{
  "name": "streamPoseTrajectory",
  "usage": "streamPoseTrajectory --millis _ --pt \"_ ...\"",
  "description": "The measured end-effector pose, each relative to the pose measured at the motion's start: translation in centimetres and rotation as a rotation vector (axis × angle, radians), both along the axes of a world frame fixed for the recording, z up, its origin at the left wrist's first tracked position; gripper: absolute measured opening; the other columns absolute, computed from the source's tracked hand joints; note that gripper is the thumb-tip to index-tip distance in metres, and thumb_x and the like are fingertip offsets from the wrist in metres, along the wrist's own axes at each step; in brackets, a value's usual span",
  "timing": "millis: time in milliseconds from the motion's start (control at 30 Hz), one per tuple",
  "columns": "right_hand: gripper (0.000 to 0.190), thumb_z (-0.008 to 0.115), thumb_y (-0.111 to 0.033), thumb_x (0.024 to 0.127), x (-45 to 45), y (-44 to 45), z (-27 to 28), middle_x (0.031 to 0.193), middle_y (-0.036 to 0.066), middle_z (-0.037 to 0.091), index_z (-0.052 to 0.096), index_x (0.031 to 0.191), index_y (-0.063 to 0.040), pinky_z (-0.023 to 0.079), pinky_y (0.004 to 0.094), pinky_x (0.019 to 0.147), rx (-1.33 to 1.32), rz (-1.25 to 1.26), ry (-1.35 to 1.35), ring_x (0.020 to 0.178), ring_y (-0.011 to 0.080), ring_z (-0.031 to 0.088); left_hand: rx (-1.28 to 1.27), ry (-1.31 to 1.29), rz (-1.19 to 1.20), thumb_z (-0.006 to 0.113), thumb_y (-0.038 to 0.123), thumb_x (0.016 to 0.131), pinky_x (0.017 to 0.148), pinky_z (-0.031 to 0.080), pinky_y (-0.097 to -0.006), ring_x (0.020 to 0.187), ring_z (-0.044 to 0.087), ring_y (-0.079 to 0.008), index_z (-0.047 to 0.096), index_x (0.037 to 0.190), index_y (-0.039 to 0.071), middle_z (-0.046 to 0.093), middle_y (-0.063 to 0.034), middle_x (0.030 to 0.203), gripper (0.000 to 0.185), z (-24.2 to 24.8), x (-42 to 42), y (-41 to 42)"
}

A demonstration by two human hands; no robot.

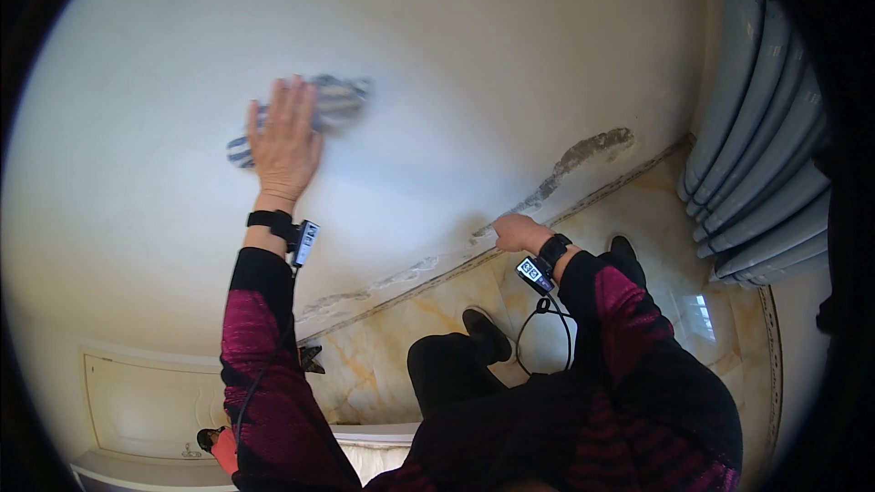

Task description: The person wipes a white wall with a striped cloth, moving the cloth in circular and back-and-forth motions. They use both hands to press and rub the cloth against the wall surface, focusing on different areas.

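Note:
My left hand point(284, 154) lies flat, fingers pointing up, over a blue-and-white striped cloth point(338, 102) pressed against a white wall point(437, 48). Part of the cloth sticks out on either side of the palm, and its right end is blurred. Lower on the right, my right hand point(518, 234) is curled into a fist with no object visible in it. It is close to a strip of flaked plaster point(581, 158) near the bottom of the wall; whether it touches the wall I cannot tell.
A pleated grey-blue curtain point(745, 130) hangs at the right. Below is a marbled tile floor point(389, 362) with a patterned border. A looped black cable point(517, 342) hangs from my right wrist device. At lower left are a cream door point(147, 403) and a person in red point(224, 449).

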State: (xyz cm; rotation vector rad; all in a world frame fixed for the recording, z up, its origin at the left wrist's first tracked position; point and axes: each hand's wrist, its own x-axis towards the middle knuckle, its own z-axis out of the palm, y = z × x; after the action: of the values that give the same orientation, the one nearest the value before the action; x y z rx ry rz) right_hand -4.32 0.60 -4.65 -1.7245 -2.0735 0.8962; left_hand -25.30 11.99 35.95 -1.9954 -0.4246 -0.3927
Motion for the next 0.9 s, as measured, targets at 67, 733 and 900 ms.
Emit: streamPoseTrajectory --millis 67,733,900 --pt "0.03 0.061 -0.017 0.084 0.0 0.0 0.1 0.106 0.025 0.074 0.076 0.102 0.001 0.056 0.05 0.09 0.005 0.006 0.019 0.103 0.0431 0.07 0.059 0.121 -0.021 0.077 0.015 0.082 0.127 0.019 -0.0485 0.154 0.034 -0.0197 0.045 0.156 0.024 0.043 0.0019 0.164 0.081 -1.7 1.1 -0.2" --pt "0.028 0.06 -0.016 0.083 -0.1 -0.4 1.7 0.105 0.026 0.073 0.076 0.099 0.001 0.056 0.0513 0.09 0.018 -0.003 0.077 0.103 0.0436 0.07 0.387 -0.534 -0.241 0.071 0.03 0.092 0.092 0.041 -0.0487 0.114 0.062 -0.0287 0.057 0.138 0.013 0.065 -0.0083 0.127 0.051 15.1 11.1 1.3" --pt "0.028 0.06 -0.016 0.082 0.1 -0.3 1.7 0.103 0.026 0.074 0.076 0.097 0.002 0.056 0.0512 0.089 0.003 0.021 0.049 0.102 0.0437 0.07 0.194 -0.091 -0.173 0.069 0.023 0.092 0.119 0.028 -0.0576 0.15 0.042 -0.019 0.05 0.15 0.028 0.052 0.0037 0.156 0.061 3.4 13.1 0.0"
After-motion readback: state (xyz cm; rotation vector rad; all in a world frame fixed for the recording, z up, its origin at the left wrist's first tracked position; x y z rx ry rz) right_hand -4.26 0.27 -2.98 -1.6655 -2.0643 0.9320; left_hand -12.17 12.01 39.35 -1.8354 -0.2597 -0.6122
